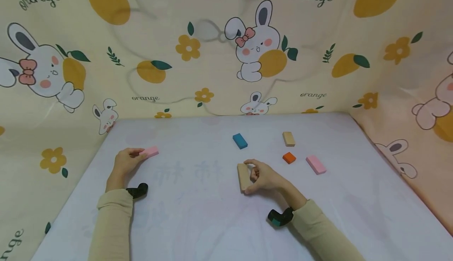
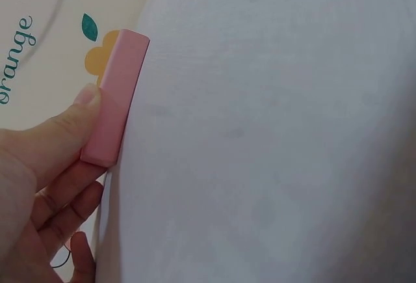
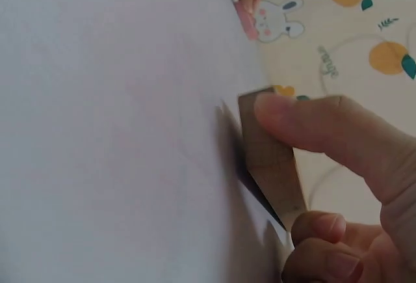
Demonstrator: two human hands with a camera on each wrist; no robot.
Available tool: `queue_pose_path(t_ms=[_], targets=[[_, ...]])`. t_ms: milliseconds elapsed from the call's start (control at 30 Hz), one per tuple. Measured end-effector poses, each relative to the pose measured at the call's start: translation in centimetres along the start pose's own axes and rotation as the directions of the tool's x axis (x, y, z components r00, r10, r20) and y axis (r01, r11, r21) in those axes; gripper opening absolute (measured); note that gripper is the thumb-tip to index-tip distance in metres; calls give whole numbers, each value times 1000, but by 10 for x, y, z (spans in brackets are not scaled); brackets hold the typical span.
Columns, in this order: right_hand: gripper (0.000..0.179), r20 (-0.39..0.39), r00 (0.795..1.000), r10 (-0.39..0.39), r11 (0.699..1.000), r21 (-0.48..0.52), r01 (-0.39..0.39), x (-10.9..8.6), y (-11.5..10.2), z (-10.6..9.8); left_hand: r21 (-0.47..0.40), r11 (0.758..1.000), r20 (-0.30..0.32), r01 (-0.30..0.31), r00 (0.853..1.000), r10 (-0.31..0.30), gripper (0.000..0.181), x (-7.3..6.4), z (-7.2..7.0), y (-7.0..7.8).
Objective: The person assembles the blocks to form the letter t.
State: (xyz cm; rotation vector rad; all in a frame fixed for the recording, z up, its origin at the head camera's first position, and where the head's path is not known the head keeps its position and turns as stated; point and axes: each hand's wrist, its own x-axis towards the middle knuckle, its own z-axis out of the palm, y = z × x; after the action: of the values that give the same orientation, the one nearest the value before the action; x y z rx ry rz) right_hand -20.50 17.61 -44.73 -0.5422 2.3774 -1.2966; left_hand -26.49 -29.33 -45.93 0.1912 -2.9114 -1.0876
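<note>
At the table's left side my left hand (image 1: 128,162) pinches one end of a pink block (image 1: 151,151). In the left wrist view the thumb lies along one face of that pink block (image 2: 118,101), with fingers beneath it. Near the middle, my right hand (image 1: 263,176) grips a long plain wooden block (image 1: 243,177) by its two ends, between thumb and fingers. The right wrist view shows the thumb pressed on an end of the wooden block (image 3: 270,146), which casts a shadow on the white surface beside it.
Beyond the right hand lie a blue block (image 1: 240,141), a small wooden block (image 1: 288,139), an orange block (image 1: 289,158) and a second pink block (image 1: 316,164). The white table (image 1: 198,217) meets a patterned cloth (image 1: 198,9) at the back and sides.
</note>
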Motion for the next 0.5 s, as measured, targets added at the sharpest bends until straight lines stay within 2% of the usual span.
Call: queue_pose_path(t_ms=[133, 500], targets=[[91, -32, 999, 42, 999, 28, -41, -1, -1, 4, -5, 1000, 2, 0, 1000, 0, 49, 0, 0, -1], [94, -61, 995, 77, 997, 8, -76, -1, -7, 9, 0, 1000, 20, 7, 1000, -7, 51, 1, 0, -3]])
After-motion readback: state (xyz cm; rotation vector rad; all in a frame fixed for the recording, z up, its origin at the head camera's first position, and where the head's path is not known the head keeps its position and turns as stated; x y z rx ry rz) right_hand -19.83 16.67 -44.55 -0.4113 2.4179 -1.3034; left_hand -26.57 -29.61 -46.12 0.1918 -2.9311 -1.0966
